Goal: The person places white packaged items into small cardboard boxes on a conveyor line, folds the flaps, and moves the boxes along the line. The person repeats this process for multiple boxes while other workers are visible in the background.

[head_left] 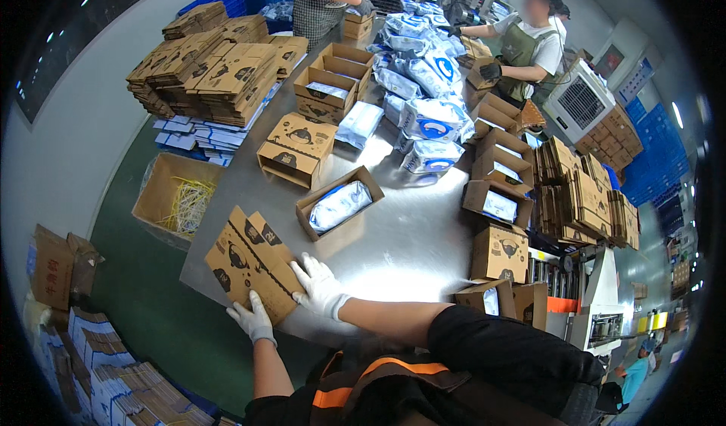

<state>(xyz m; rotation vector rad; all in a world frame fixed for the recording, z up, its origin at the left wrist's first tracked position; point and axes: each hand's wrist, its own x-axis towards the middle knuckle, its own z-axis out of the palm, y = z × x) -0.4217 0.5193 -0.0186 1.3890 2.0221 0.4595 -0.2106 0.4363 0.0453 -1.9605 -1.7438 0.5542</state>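
Observation:
My left hand (253,318), in a white glove, grips the near edge of a flattened brown cardboard box (249,256) with dark printed drawings. My right hand (321,287), also gloved in white, holds its right edge with fingers somewhat spread. The flattened box is tilted over the near left corner of the metal table (408,252). Just beyond it stands an open cardboard box (305,220) with a blue-and-white packet (340,205) inside. A formed carton (296,150) sits farther back, beside a loose packet (359,125).
Blue-and-white packets (435,120) lie heaped along the table's middle. Open boxes (503,170) line its right edge. Stacks of flattened cartons (219,74) rise at the left. A carton of yellow straps (162,173) stands below. Two co-workers, one in a green apron (522,52), work at the far end.

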